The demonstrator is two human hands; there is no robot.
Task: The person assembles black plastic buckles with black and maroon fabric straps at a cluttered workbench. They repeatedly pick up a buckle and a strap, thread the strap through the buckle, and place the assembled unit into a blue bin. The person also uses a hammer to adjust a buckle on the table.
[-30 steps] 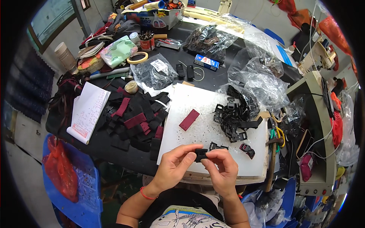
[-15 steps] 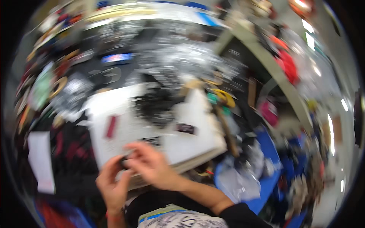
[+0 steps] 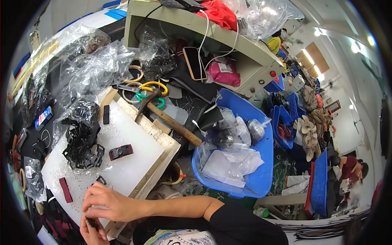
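Observation:
At the near left edge of a white board, my left hand pinches a small dark piece. My right hand is closed over its upper end, fingers bent and pressed together. Both hands partly hide the piece, so its kind cannot be told. Just beyond my right knuckles lies a small black buckle. A heap of black buckles sits farther up the board. Beside it are a dark red strap piece with a black buckle, a dark red strip and a black strip.
A hammer rests across the board's right edge, near scissors with yellow handles and green handles. A blue bin holding plastic bags stands to the right. A phone and clear plastic wrapping lie farther back.
The view has swung to the right, so the board and hands now appear farther left and the blue bin shows fully. Both hands stay together around the small dark piece.

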